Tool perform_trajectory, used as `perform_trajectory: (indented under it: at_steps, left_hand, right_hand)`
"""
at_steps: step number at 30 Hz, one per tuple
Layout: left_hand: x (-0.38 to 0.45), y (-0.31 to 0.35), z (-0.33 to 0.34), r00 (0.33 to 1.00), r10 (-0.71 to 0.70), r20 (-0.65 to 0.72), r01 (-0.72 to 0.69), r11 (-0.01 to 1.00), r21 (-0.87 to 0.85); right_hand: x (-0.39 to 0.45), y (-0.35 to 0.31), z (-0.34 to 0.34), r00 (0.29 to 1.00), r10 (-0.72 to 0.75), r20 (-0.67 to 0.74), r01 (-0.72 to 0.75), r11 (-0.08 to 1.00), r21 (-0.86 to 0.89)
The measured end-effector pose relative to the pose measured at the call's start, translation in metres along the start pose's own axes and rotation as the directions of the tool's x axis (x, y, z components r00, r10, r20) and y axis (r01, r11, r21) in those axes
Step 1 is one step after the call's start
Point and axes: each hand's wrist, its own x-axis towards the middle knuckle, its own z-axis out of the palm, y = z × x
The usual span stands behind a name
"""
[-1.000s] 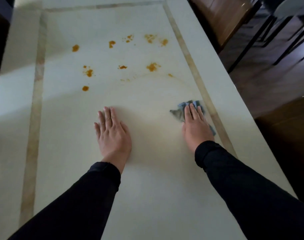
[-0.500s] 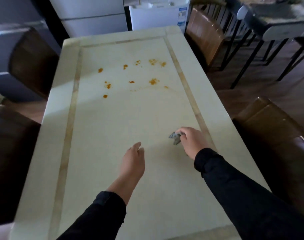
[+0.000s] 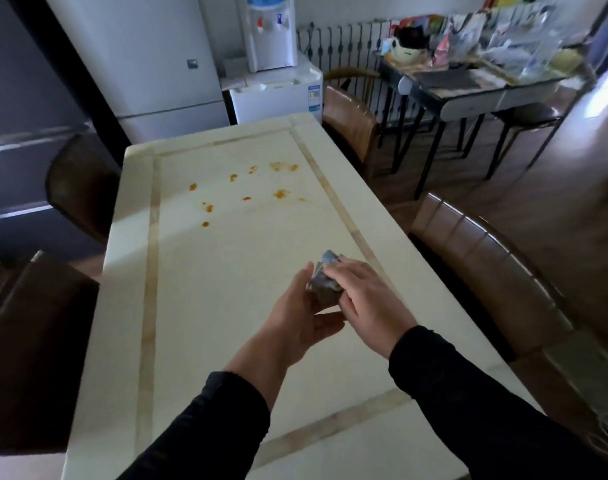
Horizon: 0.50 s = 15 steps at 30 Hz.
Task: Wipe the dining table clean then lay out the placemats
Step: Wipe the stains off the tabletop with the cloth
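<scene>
While you stand at its near end, table: the cream dining table [image 3: 198,306] fills your view.
Stains: orange spots [image 3: 242,188] dot the far half.
Left hand: your left hand [image 3: 297,323] cups the cloth from below, fingers curled round it.
Right hand: your right hand [image 3: 368,303] pinches its top.
Cloth: the grey-blue cloth [image 3: 325,282] is bunched between both hands, above the table.

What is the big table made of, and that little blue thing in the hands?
The table looks like polished stone or glossy laminate: a smooth cream top with tan inlaid strips and a soft sheen. The blue-grey thing seems to be soft cloth, since it bunches and folds between the left hand and right hand.
</scene>
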Motion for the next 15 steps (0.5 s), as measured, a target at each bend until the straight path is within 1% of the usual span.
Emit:
perform_trajectory:
  at_steps: [3,6,10,13,15]
  left_hand:
    - [-0.021,-0.006,0.014,0.992,0.04,0.121,-0.028,0.995,-0.098]
    - [-0.034,-0.014,0.03,0.98,0.024,0.2,0.007,0.988,-0.155]
    - [-0.04,-0.021,0.063,0.968,-0.004,0.252,0.057,0.978,-0.202]
    - [-0.04,-0.025,0.096,0.947,-0.002,0.321,0.076,0.973,-0.217]
    - [-0.038,-0.027,0.121,0.931,-0.006,0.364,0.089,0.973,-0.212]
  right_hand:
    - [-0.027,-0.023,-0.012,1.0,0.011,-0.028,-0.013,0.998,-0.068]
    - [-0.049,-0.037,-0.027,0.999,0.017,-0.037,-0.022,0.99,-0.138]
    - [-0.075,-0.036,-0.056,0.999,0.012,-0.048,-0.028,0.936,-0.35]
    - [-0.097,-0.027,-0.082,0.996,0.044,-0.083,-0.078,0.885,-0.46]
    - [-0.113,-0.018,-0.101,0.986,0.08,-0.149,-0.141,0.874,-0.465]
